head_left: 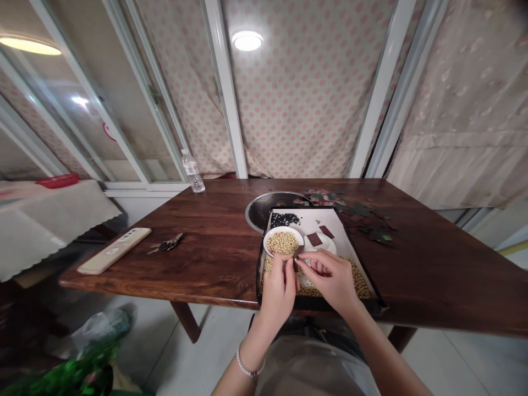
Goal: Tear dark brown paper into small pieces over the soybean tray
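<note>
**Closely, left hand (281, 280) and right hand (332, 275) meet at a small dark piece (299, 251)**

The small dark piece stands up at the fingertips, just beyond the tips of the left thumb and index finger, which pinch narrowly on it. The right thumb and index finger are drawn together at its lower edge, the other fingers curled in; whether they grip the piece or something tiny beside it, I cannot tell.

Both hands are above the near part of a black-edged tray (330, 215), which sits at the near edge of a brown table (218, 247). Just beyond the left fingertips is a white bowl (265, 240) of pale yellow grains (282, 242). Beyond the right hand, 1 brown square (314, 239) lies on a white plate (330, 243), with 1 brown strip (327, 231) near its far edge. Loose tan grains (359, 280) spread under and around the hands, and black grains (284, 219) fill the far left corner.

Past the tray are a round dark dish (259, 210) and green and reddish scraps (367, 214). Well apart, to the left, are keys (170, 243), a phone (115, 251) and a bottle (193, 171).
</note>
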The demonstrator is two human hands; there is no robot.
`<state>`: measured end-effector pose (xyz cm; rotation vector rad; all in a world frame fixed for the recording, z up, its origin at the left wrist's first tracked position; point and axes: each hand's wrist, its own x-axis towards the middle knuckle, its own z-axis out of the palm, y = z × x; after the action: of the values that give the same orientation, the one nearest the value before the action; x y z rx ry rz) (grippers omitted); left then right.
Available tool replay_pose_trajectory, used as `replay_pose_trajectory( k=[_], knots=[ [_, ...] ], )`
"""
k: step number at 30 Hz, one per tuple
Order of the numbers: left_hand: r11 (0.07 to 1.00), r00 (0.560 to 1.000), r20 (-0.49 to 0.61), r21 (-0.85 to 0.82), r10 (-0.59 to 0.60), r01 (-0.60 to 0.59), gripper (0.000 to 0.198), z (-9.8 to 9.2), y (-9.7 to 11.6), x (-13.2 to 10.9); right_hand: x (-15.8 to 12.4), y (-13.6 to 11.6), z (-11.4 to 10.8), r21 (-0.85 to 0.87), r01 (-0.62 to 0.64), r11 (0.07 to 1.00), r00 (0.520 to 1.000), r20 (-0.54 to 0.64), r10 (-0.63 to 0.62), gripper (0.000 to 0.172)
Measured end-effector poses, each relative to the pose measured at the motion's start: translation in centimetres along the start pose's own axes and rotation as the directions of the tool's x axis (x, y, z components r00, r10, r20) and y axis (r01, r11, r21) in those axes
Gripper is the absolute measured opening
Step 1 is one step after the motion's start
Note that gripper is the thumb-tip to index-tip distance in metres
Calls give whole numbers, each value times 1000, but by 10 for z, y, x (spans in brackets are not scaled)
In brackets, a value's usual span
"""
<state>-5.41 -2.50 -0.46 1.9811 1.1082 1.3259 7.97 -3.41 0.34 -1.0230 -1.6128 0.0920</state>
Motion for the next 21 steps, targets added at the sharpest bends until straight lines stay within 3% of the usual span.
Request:
replay_pose_trajectory(
  k=[7,21],
  knots=[
    [1000,1000,9,16,24,-25,17,0,1,0,1,-2,-1,-38,39,999,997,-60,-41,8],
    [999,998,56,-24,25,-24,16,0,1,-1,3,-3,-2,-66,-19,998,991,-136,10,10]
  ],
)
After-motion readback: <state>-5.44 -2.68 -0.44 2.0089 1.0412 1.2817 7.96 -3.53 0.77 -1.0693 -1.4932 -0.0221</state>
